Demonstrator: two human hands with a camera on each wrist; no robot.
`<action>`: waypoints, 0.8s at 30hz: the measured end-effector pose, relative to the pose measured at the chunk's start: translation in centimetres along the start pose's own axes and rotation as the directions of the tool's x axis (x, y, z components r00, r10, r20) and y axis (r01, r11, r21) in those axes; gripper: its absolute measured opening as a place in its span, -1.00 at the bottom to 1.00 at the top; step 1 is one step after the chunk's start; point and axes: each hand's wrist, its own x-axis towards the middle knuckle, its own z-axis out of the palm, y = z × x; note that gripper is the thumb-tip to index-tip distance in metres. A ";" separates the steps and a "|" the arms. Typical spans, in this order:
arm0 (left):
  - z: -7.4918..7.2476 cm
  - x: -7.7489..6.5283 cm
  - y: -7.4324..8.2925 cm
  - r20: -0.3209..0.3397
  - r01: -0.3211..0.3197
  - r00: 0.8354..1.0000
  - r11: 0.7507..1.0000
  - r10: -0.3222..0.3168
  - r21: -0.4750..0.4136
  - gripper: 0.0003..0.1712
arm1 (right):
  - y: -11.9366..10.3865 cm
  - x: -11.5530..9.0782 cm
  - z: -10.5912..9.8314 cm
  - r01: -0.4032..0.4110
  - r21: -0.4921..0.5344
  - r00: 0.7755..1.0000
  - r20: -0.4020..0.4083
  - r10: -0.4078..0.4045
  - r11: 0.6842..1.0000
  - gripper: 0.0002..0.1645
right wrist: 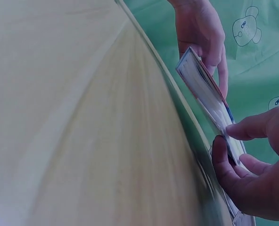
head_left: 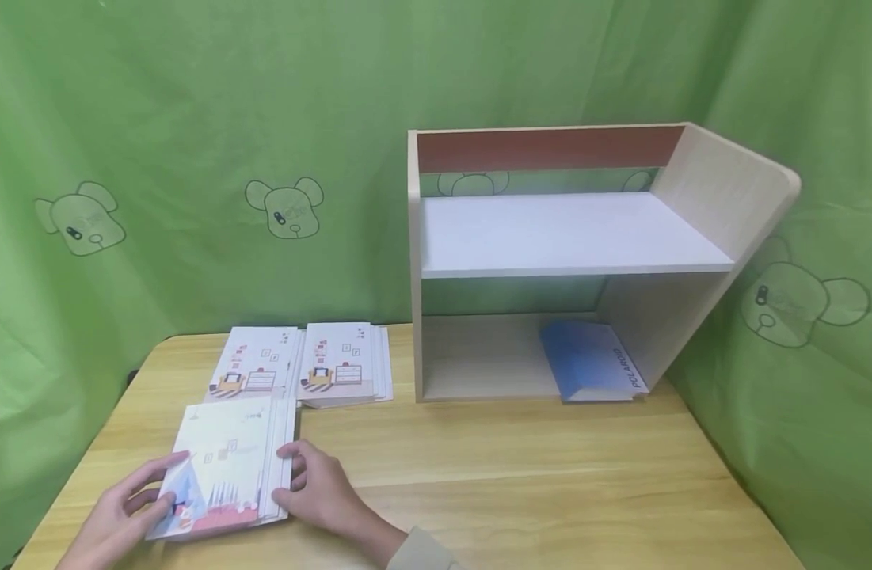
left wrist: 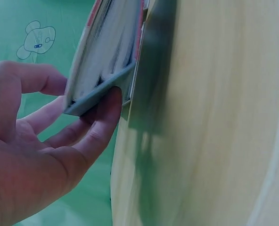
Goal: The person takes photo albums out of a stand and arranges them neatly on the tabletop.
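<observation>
Both hands hold a white photo album point(head_left: 222, 459) with a drawn room on its cover, at the front left of the table. My left hand point(head_left: 125, 507) grips its left side, fingers under the blue-grey spine point(left wrist: 99, 92) in the left wrist view. At the opposite edge, my right hand point(head_left: 321, 487) pinches the album between thumb and fingers. The right wrist view shows it tilted over the table, pages point(right wrist: 208, 96) between the covers. Just behind lie two similar white albums, a left one point(head_left: 253, 364) and a right one point(head_left: 336, 360), side by side.
A two-tier wooden shelf point(head_left: 574, 237) stands at the back right of the table point(head_left: 550, 483). On its lower board, against the right panel, leans a blue album point(head_left: 585, 356) lettered POLAROID. A green curtain point(head_left: 193, 95) with bear drawings hangs behind and around.
</observation>
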 end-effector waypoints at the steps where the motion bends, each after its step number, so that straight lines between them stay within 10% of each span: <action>1: 0.0 0.0 -0.1 0.003 -0.001 1.000 1.000 0.001 0.004 -0.36 | 0.1 0.0 0.0 -0.003 -0.002 1.000 0.001 0.003 1.000 -0.42; 8: 0.3 -0.3 -1.1 0.009 -0.057 0.998 0.997 0.057 -0.055 -0.36 | 0.4 -0.3 0.2 -0.015 -0.013 1.000 0.020 0.016 1.000 -0.43; 24: -0.3 0.5 -1.0 0.092 0.084 0.992 0.995 -0.089 0.055 -0.24 | 0.0 0.2 1.0 -0.038 -0.033 0.999 0.024 0.039 0.999 -0.40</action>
